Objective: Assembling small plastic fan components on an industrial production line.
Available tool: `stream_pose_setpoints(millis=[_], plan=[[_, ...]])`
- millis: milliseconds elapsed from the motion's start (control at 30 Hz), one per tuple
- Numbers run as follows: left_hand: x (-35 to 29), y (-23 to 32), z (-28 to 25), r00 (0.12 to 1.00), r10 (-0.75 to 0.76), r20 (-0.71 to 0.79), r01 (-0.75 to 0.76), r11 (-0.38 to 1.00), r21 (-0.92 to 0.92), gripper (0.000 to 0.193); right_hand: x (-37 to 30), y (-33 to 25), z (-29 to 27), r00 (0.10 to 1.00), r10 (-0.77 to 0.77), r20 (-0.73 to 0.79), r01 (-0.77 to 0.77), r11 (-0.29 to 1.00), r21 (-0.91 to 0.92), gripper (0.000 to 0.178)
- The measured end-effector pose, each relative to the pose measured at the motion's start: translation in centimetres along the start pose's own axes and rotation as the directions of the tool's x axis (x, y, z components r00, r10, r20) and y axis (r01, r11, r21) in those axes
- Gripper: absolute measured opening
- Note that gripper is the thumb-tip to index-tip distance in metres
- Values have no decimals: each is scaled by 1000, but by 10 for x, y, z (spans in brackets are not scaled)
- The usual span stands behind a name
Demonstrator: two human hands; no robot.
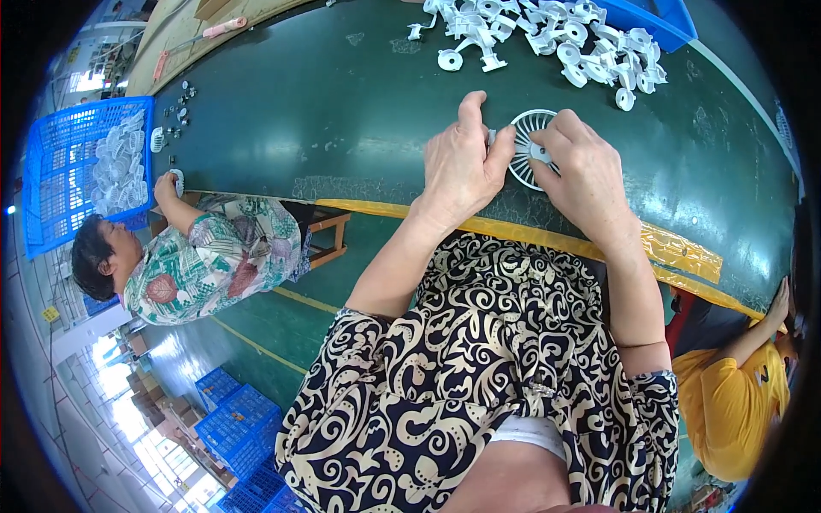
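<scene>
A white round grille [532, 125] with radial slots and a solid hub is between my hands, above the green table near its front edge. My right hand [586, 167] grips it from the right, fingers bent over its rim and thumb near the hub. My left hand [462, 167] is closed at the grille's left edge, its thumb by the rim and its index finger pointing up. A bit of a small pale part shows between the left thumb and fingers; most of it is hidden. White plastic brackets [571, 53] with ring ends lie in a loose heap beyond my hands.
A blue bin [654, 21] stands behind the heap. At left, a blue basket [56, 154] holds white grilles, near small scattered parts and a co-worker [222, 256] handling a white piece. Another person in yellow [731, 402] is at right. Yellow tape [505, 229] covers the table edge.
</scene>
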State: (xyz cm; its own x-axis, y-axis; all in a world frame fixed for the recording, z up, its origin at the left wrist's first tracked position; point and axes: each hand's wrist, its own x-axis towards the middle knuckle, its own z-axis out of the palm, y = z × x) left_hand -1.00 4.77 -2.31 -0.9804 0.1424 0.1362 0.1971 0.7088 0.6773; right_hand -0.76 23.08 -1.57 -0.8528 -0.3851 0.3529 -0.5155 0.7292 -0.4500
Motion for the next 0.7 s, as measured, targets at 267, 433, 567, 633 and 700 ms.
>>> stream_pose_setpoints(millis=[267, 433, 567, 633, 700], plan=[[-5, -7, 6, 996, 66, -65, -61, 995, 81, 46, -2, -18, 2, 992, 97, 82, -78, 974, -212, 17], [0, 0, -1, 1000, -27, 14, 26, 998, 57, 62, 2, -20, 1, 985, 134, 108, -102, 960, -260, 20], [6, 2, -7, 993, -113, 28, 113, 994, -10, 63, 4, -19, 1, 987, 117, 114, -87, 967, -239, 20], [7, 4, -11, 990, -135, 51, 136, 990, -20, 58, 2, -20, 0, 988, 115, 105, -91, 973, -212, 20], [5, 5, -10, 992, -118, 33, 119, 992, -37, 57, -3, -18, -3, 990, 141, -4, -141, 990, -31, 23]])
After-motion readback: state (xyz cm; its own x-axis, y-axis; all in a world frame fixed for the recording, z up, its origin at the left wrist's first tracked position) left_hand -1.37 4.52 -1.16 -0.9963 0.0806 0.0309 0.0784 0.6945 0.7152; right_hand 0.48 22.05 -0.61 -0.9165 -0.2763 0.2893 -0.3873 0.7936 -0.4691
